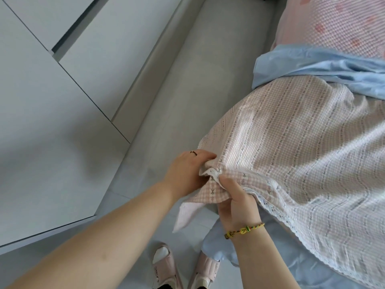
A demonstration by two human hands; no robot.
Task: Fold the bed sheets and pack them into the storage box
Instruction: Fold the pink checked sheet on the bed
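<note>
Pink checked sheet [302, 153] with a lace edge lies spread over the bed, its near corner bunched between the left hand [185, 174] and the right hand [237, 201], each grip clamped on the cloth and the two close together. A loose flap hangs below them above the floor [145, 226] and slippers [164, 265], while a blue sheet [312, 65] lies crumpled farther up the bed. The likely trouble is a crooked fold: pulling from one bunched corner may skew the edges, drag the flap on the floor or catch the blue sheet.
</note>
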